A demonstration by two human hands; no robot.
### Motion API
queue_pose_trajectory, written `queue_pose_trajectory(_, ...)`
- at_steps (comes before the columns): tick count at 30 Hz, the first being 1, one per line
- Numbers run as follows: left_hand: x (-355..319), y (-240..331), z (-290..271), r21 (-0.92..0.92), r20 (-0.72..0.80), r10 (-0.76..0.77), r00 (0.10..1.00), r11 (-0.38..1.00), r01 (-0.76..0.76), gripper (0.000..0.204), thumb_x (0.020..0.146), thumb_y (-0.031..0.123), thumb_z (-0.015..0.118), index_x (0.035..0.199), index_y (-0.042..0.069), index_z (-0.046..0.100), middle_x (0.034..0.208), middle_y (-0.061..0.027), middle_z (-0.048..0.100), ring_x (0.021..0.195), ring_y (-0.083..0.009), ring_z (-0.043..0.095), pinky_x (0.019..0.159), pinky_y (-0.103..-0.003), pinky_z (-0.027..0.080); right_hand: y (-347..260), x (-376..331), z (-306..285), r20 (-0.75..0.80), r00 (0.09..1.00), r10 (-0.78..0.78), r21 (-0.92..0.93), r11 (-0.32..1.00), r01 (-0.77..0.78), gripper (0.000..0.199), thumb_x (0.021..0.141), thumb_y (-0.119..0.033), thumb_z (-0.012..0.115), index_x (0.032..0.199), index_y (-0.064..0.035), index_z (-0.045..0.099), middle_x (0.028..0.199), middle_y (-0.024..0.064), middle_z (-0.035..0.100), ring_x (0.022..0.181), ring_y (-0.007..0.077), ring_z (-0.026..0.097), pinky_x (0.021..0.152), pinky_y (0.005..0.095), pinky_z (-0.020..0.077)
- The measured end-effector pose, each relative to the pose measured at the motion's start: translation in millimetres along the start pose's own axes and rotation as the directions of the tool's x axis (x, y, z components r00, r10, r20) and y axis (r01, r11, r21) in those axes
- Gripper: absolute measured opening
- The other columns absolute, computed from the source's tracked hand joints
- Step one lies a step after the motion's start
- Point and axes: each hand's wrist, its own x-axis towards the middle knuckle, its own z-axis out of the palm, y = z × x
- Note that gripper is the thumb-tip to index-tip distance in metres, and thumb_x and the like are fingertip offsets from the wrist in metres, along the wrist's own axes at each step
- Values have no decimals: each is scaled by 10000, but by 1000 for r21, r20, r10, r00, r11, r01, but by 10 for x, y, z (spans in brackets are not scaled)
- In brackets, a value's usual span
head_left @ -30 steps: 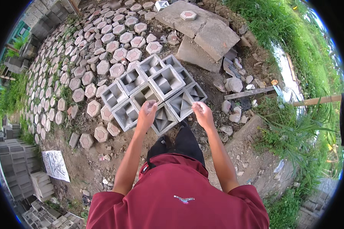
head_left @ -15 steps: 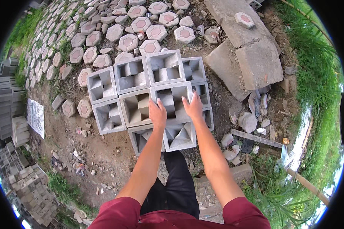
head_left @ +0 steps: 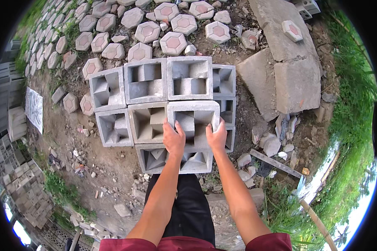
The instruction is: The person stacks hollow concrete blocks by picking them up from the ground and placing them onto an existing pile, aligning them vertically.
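A hollow gray block (head_left: 188, 123) is being pinched by its opposite walls, thumbs inside and fingers outside, the grip of the left hand (head_left: 174, 138) and the right hand (head_left: 216, 137) being closed upon it. It is being held over the near right part of a cluster of similar blocks (head_left: 146, 92); whether it is being borne by them cannot be told. The nearest row is being partly hidden by the forearms. The far side is being bordered by hexagonal pavers (head_left: 173, 43), the right by a broken slab (head_left: 297, 85) and rubble (head_left: 271, 145).
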Motion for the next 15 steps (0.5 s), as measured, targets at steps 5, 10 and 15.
queue_pose_trajectory(5, -20, -4, 7, 36, -55, 40, 998, 999, -38, 428, 963, 274, 510, 1293, 8, 450, 1108, -258, 613, 937, -466, 612, 791, -512, 488, -35, -16, -37, 8, 999, 38, -70, 997, -37, 490, 802, -223, 631, 1207, 28, 515, 1092, 280, 602, 1015, 464, 583, 864, 504, 476)
queue_pose_trajectory(10, -12, 31, -17, 22, -28, 25, 999, 999, -24, 436, 959, 281, 517, 1301, 19, 457, 1088, -256, 629, 922, -466, 621, 785, -513, 489, 4, -23, -43, -21, 1000, -3, -9, 1000, 3, 509, 786, -220, 620, 1220, 23, 514, 1105, 275, 606, 1020, 468, 583, 877, 504, 480)
queue_pose_trajectory(15, -2, 49, -34, -19, -20, -45, 999, 999, 45, 457, 935, 326, 561, 1292, 49, 488, 1036, -249, 657, 907, -454, 636, 773, -509, 494, -4, -112, -45, 16, 999, 32, -1, 999, -32, 508, 771, -191, 619, 1221, 23, 522, 1125, 281, 610, 1041, 464, 585, 895, 490, 481)
